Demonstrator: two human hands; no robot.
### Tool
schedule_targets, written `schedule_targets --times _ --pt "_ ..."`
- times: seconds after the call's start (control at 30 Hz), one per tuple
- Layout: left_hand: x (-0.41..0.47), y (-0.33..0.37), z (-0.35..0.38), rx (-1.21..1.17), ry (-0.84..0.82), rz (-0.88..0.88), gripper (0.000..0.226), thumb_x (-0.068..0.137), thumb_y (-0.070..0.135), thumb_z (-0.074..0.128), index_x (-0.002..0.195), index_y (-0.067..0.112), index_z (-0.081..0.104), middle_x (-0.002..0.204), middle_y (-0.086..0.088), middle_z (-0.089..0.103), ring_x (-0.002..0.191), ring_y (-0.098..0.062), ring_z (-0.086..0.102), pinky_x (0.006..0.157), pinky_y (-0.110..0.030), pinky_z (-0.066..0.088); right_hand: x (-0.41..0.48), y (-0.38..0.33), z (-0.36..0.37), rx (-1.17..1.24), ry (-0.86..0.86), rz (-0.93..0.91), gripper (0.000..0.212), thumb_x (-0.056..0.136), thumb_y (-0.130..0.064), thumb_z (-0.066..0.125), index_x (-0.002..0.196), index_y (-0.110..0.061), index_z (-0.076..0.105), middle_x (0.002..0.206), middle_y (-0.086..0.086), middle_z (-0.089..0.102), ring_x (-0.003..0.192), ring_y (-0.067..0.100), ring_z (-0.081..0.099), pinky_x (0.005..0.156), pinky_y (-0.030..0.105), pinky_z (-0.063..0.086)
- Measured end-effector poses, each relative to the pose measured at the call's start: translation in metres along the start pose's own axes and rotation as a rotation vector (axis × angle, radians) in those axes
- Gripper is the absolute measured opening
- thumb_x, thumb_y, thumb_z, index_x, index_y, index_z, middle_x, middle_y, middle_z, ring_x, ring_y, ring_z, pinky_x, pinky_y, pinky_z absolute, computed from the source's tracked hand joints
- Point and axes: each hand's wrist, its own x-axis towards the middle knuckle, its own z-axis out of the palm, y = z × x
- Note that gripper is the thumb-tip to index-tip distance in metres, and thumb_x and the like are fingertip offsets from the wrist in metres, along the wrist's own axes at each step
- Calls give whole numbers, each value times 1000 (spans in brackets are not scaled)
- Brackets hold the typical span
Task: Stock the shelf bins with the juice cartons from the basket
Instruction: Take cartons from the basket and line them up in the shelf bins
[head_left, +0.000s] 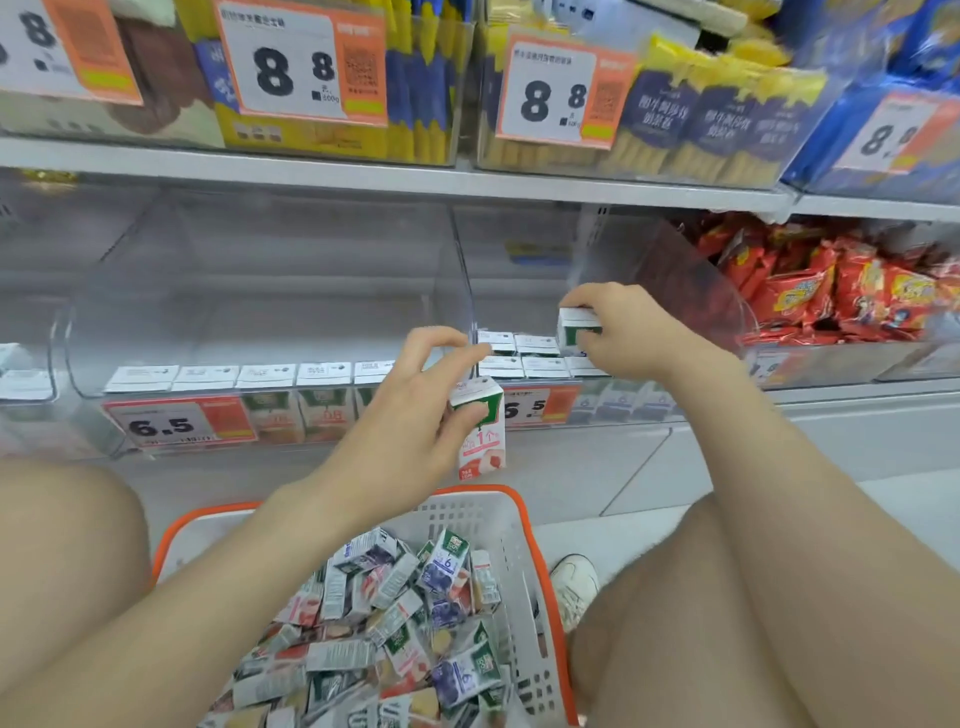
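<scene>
Plainly partway through, judging by bins and basket alike. Grips a pink carton (480, 428) with the left hand (410, 415), thumb and fingertips curled round its green-and-white top, arm stretched forward from the lower left; holds it upright in the air before the front edge of the bins, above the far rim of the basket (467, 519). Pinches a second carton (576, 325) with the right hand (623, 327), fingers bent down over its top, wrist cocked, reaching into the right bin (519, 296) just above the cartons standing there; cannot tell whether touching them yet.

Counts as done so far: a single row (234, 376) along the front of the left bin (260, 291), two short rows (530, 356) at the front of the right one. Leaves most of both bins unfilled behind those rows. Leaves also a deep heap of cartons (395, 623) in the basket, lying every which way, in pink, blue and yellowish prints. Probably calls for many more trips.

Further out: a 6.5 price label (176, 423) on the left bin's front, red snack packets (831, 291) in the neighbouring bin to the right.
</scene>
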Motion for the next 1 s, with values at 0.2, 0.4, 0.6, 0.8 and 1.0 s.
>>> schedule_targets --times 0.2,0.4,0.6,0.8,1.0 --pt "-1 1 3 -48 -27 -60 52 105 30 63 155 27 48 147 15 47 107 2 51 94 -5 35 2 -7 5 94 -145 163 33 92 -17 50 112 -13 76 117 8 75 115 30 64 102 40 53" --pt "-2 -2 -13 -451 90 -255 35 92 26 82 122 37 67 117 13 68 90 -11 73 79 -22 59 -6 -27 3 135 146 109 36 88 -22 52 115 -18 76 116 6 76 113 29 68 106 42 52" --pt "-4 -9 -37 -727 227 -372 31 87 26 83 116 26 72 108 2 80 99 -30 77 88 -54 61 -50 -101 5 791 198 -171 10 88 -23 75 98 -23 78 85 -1 79 84 20 76 81 34 61" --pt "-15 -12 -60 -836 374 -383 40 74 35 86 110 20 75 106 -4 80 92 -23 78 83 -44 61 -57 -136 27 774 28 -242 35 88 -28 84 122 -25 75 105 -3 76 81 13 76 80 31 61" --pt "-33 -27 -96 -710 95 -440 41 83 10 88 120 20 73 115 -2 78 102 -31 77 83 -41 62 -58 -163 41 951 127 -227 39 92 -8 78 129 -17 70 107 0 79 93 13 77 86 31 62"
